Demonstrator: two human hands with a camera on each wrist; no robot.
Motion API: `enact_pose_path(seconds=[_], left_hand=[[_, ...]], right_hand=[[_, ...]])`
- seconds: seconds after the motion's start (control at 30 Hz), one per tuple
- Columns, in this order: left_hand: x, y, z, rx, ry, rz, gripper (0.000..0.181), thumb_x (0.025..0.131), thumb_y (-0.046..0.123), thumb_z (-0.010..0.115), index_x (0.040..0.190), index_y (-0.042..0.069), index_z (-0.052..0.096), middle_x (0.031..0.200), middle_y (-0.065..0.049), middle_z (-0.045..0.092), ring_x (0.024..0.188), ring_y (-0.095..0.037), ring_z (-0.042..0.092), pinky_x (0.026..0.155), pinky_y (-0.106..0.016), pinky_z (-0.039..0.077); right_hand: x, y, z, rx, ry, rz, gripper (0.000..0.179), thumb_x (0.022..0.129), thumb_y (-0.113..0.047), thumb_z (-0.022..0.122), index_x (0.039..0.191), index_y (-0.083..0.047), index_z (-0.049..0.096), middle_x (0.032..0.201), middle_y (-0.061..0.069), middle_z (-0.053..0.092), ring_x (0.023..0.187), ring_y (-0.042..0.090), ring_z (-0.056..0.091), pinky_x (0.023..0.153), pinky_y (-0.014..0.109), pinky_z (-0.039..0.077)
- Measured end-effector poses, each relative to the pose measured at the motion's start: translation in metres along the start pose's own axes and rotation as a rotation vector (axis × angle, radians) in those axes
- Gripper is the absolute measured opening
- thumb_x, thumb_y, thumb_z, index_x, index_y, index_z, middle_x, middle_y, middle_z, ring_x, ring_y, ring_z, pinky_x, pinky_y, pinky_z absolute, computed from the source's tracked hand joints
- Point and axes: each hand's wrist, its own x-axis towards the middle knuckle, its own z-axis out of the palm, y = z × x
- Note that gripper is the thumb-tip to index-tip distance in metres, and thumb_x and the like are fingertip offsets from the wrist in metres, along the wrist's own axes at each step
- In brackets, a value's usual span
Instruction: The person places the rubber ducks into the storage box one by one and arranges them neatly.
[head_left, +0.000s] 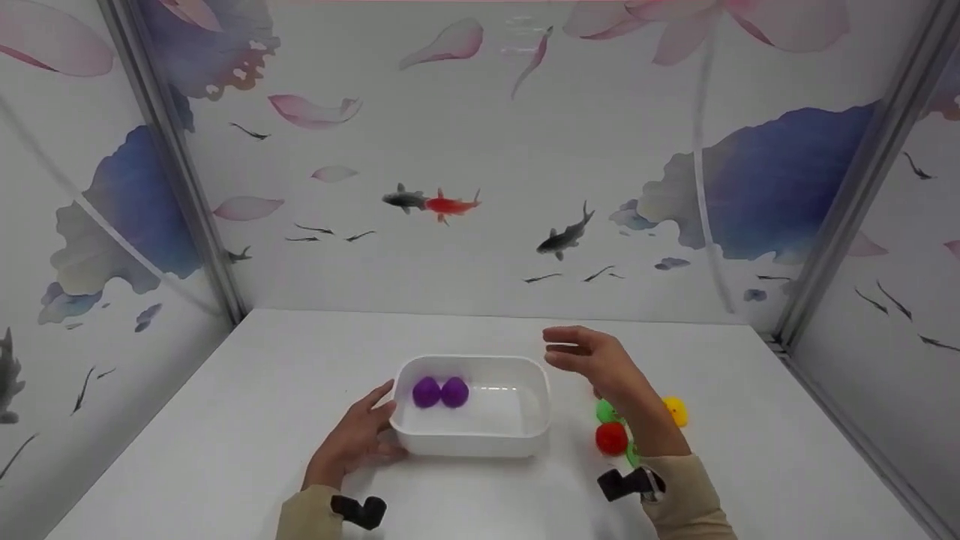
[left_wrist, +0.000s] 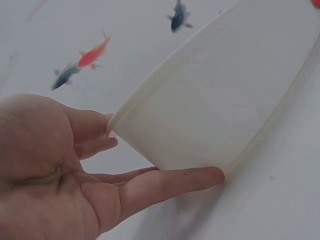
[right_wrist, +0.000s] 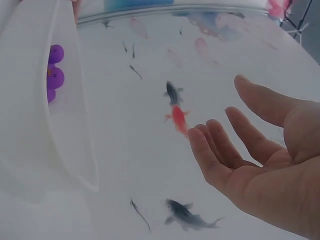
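Observation:
My left hand (head_left: 360,431) rests against the left end of a white rectangular tub (head_left: 471,445). In the left wrist view its straight thumb (left_wrist: 175,185) lies along the tub's lower wall, and the other fingers touch near the rim. Two round purple toys (head_left: 441,392) sit side by side at the tub's left; the right wrist view shows a dark dot and a bit of orange on these purple toys (right_wrist: 55,77). My right hand (head_left: 600,364) is raised to the right of the tub, fingers spread and holding nothing, apart from the tub.
Right of the tub, partly behind my right forearm, lie a red ball (head_left: 611,439), a green toy (head_left: 607,411) and a yellow toy (head_left: 676,412). Another green piece (head_left: 632,453) is mostly hidden. Printed wall panels (head_left: 480,270) enclose the white table (head_left: 300,352) at the back and sides.

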Motion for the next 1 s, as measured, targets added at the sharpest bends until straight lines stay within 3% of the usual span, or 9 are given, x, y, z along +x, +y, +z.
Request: enact_pose_path(seconds=[0.2,0.37,0.47,0.73,1.0], left_hand=[[-0.002,0.001,0.000,-0.006,-0.022,0.001,0.057,0.109,0.022,0.040,0.161,0.012,0.018,0.157,-0.032,0.034,0.138,-0.048,0.047,0.085,-0.050,0.062],[-0.002,0.001,0.001,-0.025,-0.035,-0.006,0.057,0.110,0.022,0.039,0.161,0.012,0.018,0.157,-0.032,0.032,0.139,-0.048,0.044,0.088,-0.052,0.061],[-0.002,0.000,0.001,-0.020,-0.035,-0.002,0.058,0.109,0.022,0.040,0.161,0.011,0.017,0.157,-0.033,0.031,0.140,-0.050,0.043,0.089,-0.053,0.060],[-0.002,-0.001,0.001,-0.004,-0.052,0.001,0.059,0.109,0.022,0.040,0.162,0.011,0.015,0.159,-0.033,0.027,0.141,-0.051,0.039,0.091,-0.051,0.060],[0.000,-0.003,-0.003,-0.037,-0.043,0.002,0.058,0.109,0.021,0.040,0.162,0.011,0.016,0.159,-0.033,0.027,0.141,-0.050,0.040,0.089,-0.053,0.060]], right_hand=[[-0.007,0.013,-0.030,0.053,0.036,0.029,0.053,0.093,-0.038,0.071,0.142,-0.023,0.056,0.149,0.006,0.054,0.132,0.029,0.058,0.114,0.050,0.046],[-0.015,0.030,-0.059,0.055,0.057,-0.035,0.055,0.094,-0.040,0.069,0.142,-0.016,0.055,0.148,0.009,0.054,0.125,0.021,0.063,0.113,0.041,0.048],[-0.020,0.040,-0.073,0.020,0.091,-0.068,0.055,0.095,-0.041,0.067,0.141,-0.013,0.056,0.147,0.011,0.055,0.123,0.019,0.063,0.114,0.045,0.046],[-0.024,0.059,-0.090,-0.163,0.233,-0.090,0.057,0.095,-0.044,0.066,0.141,-0.012,0.056,0.148,0.015,0.054,0.136,0.034,0.052,0.113,0.051,0.045],[-0.016,0.085,-0.098,-0.231,0.201,-0.016,0.068,0.093,-0.050,0.067,0.145,-0.011,0.051,0.153,0.020,0.045,0.139,0.041,0.045,0.114,0.057,0.043]])
